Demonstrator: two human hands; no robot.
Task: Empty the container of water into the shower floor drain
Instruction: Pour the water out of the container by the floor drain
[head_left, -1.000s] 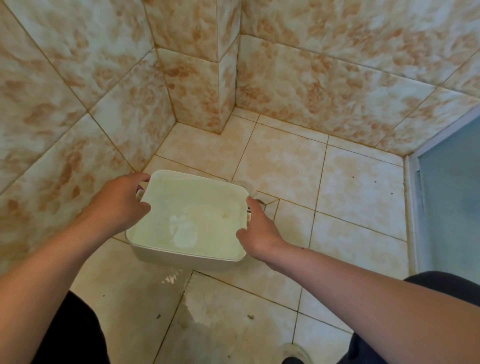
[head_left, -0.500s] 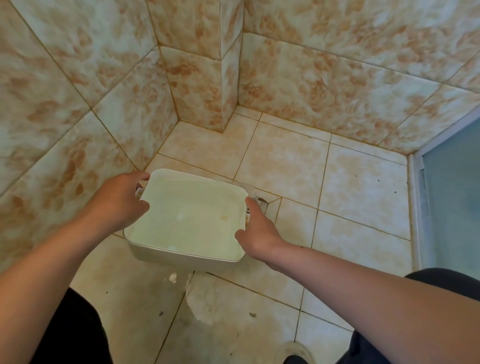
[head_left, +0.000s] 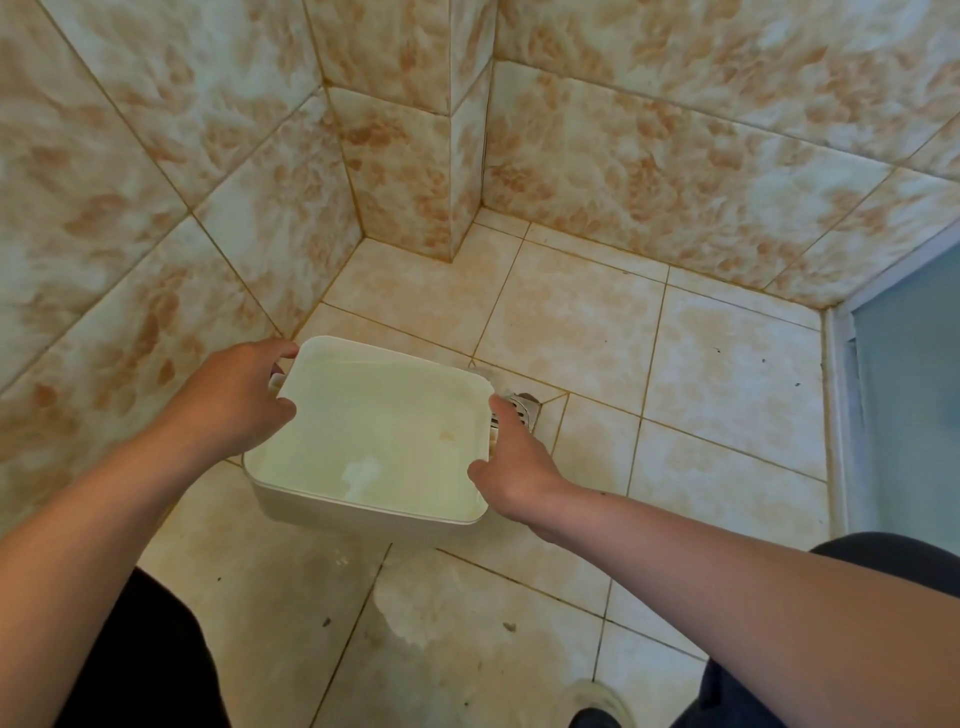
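A white square plastic container (head_left: 374, 441) holds clear water and hangs a little above the tiled shower floor. My left hand (head_left: 236, 405) grips its left side handle. My right hand (head_left: 511, 467) grips its right side, thumb on the rim. The metal floor drain (head_left: 522, 408) lies just beyond the container's right far corner, partly hidden by my right thumb and the container.
Marbled tan wall tiles (head_left: 156, 234) close in on the left and back, with a protruding corner column (head_left: 447, 156). A frosted shower door (head_left: 909, 405) stands at the right. A wet patch (head_left: 415, 613) lies on the floor below the container. My shoe tip (head_left: 592, 706) shows at the bottom.
The container has shifted slightly left and toward me, so more of the drain shows past its right far corner. The water surface sloshes. Both hands keep their grip.
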